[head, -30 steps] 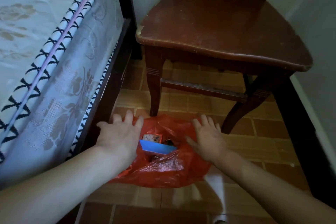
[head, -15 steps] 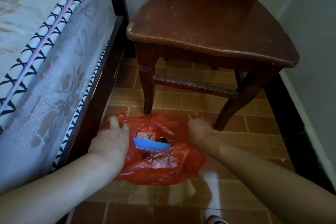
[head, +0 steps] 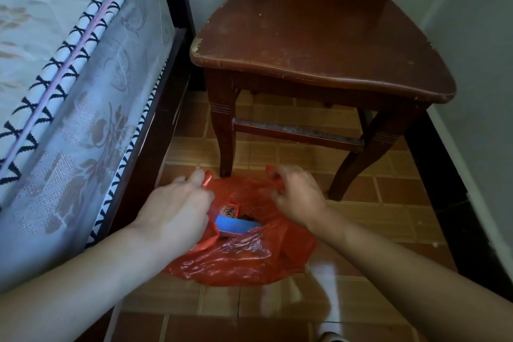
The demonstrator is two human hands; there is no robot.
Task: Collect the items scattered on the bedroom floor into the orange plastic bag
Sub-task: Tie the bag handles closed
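The orange plastic bag (head: 236, 258) lies on the tiled floor in front of the chair, its mouth open upward. Inside it I see a blue flat box (head: 236, 226) and a small orange packet (head: 231, 211); darker items beside them are too dim to name. My left hand (head: 177, 211) pinches the bag's left handle near the bed frame. My right hand (head: 297, 194) grips the right handle with curled fingers. Both handles are pulled up and apart.
A dark wooden chair (head: 319, 44) stands just behind the bag, its front leg (head: 223, 144) nearly touching it. The bed (head: 63, 91) with its dark frame runs along the left. A wall with a dark skirting (head: 449, 203) closes the right side.
Both hands went from flat and spread over the bag's mouth to curled on its handles, lifting the rim. The view shifted slightly.
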